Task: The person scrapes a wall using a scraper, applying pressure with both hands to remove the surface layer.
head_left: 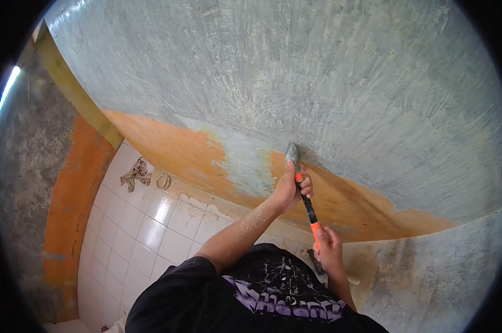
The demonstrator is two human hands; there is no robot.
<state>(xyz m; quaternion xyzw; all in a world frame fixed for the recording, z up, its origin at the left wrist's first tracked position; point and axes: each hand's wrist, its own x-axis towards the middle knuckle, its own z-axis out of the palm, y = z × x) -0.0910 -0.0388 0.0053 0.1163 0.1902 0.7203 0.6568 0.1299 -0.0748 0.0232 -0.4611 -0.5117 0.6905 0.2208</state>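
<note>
A scraper point(308, 206) with a black and orange handle and a grey metal head point(292, 151) slants up against the wall. My left hand point(288, 188) is wrapped around its upper part, with the thumb lying along the base of the head. Lower down, my right hand point(329, 251) grips the orange section near the handle's end. The head meets the wall point(262, 66) about where bare grey surface borders a band of orange paint point(339, 194). Pale dust specks cling to my left forearm.
White floor tiles point(134, 227) lie to the left, with debris along the wall's foot. A crumpled cloth point(140, 173) and a ring-shaped roll point(163, 181) rest there. A dark object point(316, 261) sits below my right hand. An orange and grey side wall point(67, 211) stands at left.
</note>
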